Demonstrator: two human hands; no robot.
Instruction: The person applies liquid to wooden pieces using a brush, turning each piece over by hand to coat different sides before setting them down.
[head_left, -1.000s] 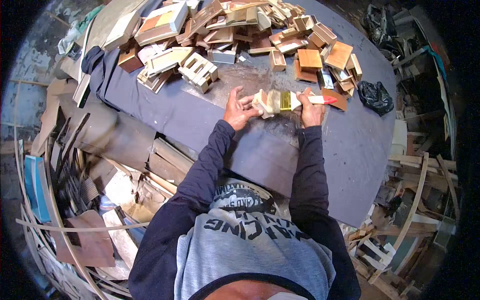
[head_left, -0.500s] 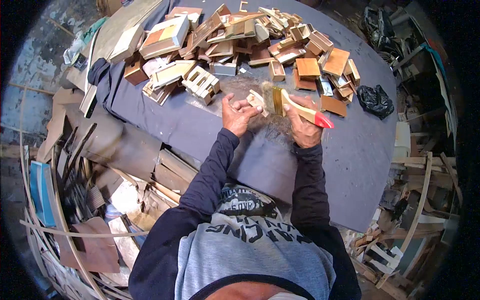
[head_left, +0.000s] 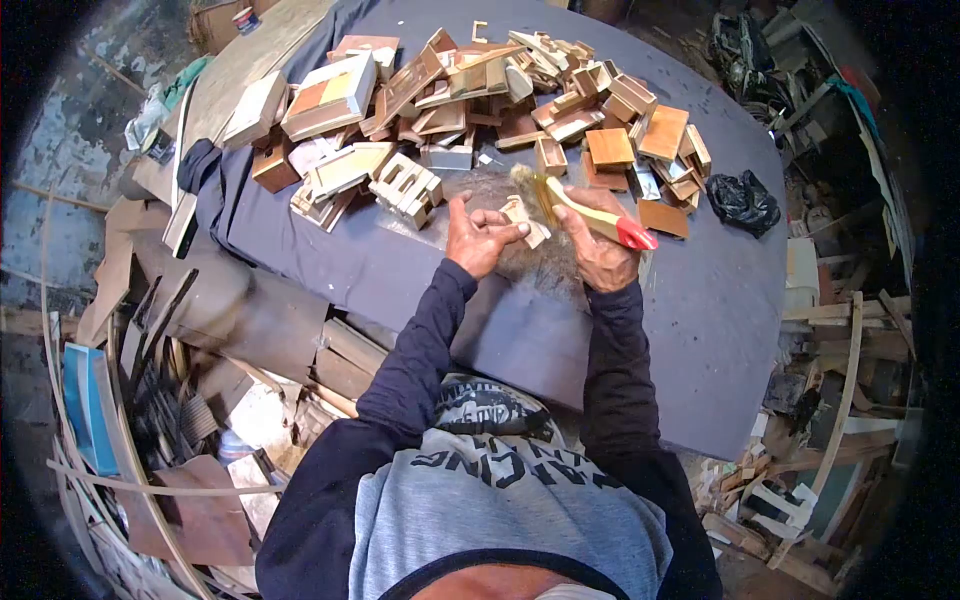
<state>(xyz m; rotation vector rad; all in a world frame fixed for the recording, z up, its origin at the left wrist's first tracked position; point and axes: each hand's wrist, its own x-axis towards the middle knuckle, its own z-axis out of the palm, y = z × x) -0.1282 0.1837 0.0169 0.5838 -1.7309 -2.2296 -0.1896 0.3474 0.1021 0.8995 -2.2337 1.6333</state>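
Note:
Between the thumb and fingers of my left hand (head_left: 478, 238) is a small pale wooden piece (head_left: 525, 222), held over the cloth-covered table. My right hand (head_left: 606, 252) grips a wide paintbrush (head_left: 598, 217) with a pale wooden handle and a red end. Its bristles point up and left, just beside the small piece; I cannot tell whether they touch it. Sawdust-like dirt (head_left: 545, 262) lies on the cloth below both hands. Beyond them spreads a heap of small wooden boxes and blocks (head_left: 440, 90).
Dark grey cloth (head_left: 710, 330) covers the table. A crumpled black plastic bag (head_left: 743, 203) sits at its right. Wood scraps (head_left: 800, 510) crowd the floor at right. On the left are bent strips, brown sheets (head_left: 190, 510) and a blue tray-like object (head_left: 88, 410).
The brush has turned, its bristles swinging up and left, its face now seen more edge-on. The wooden piece is tilted differently in my left hand. The view has shifted slightly.

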